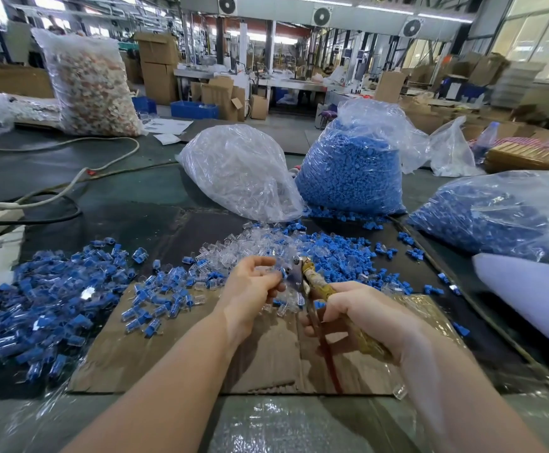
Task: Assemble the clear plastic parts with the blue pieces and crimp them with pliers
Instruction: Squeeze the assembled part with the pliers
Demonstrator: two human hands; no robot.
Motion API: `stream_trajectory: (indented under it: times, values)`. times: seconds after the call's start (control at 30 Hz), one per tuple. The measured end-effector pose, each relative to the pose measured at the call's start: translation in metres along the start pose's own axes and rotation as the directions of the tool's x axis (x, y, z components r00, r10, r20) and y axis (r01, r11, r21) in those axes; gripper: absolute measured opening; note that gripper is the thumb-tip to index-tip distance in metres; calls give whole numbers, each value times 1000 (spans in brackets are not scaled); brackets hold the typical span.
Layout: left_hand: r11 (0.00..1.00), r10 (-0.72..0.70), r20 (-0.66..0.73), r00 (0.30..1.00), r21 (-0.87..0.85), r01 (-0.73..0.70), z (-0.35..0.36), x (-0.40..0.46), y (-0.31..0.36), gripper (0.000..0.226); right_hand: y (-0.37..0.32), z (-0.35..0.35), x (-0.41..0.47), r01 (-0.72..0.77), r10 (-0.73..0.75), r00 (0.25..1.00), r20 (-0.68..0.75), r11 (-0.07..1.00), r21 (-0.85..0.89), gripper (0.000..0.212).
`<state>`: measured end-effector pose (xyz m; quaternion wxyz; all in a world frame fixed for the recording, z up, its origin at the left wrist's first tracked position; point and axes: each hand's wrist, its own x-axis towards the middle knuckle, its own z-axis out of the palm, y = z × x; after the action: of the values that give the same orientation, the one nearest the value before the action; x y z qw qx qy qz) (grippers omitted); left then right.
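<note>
Pinching clear-and-blue piece (279, 273) in left hand (250, 286), presenting it to pliers (302, 279); right hand (361, 318) wrapping handles for crimping; finished pile (54, 305) collecting toward worktop's left edge.

Factory floor behind the bench

A tall bag (91, 83) of pale mixed scraps stands far left; white cables (80, 173) snake across the dark table (129, 191); cardboard boxes (158, 65), blue crates (194, 109) and wall fans (321, 16) fill the background.

blue pieces (338, 253) blue | clear parts (234, 253) transparent | cardboard (175, 348) brown | pliers (324, 286) yellowish handles
</note>
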<state>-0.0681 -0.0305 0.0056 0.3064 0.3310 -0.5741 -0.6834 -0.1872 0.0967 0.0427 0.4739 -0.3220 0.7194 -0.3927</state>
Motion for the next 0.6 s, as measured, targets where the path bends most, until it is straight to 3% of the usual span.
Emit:
stream_trajectory:
  times: [0.23,0.6]
  values:
    - [985,-42,-91,995,-172,26,3,2,-3,12,-9,17,-4,56,-71,996,-47,963,-262,10]
    - [1000,-14,-178,984,-29,9,3,9,-7,13,-19,28,-7,63,-80,996,-32,933,-355,11]
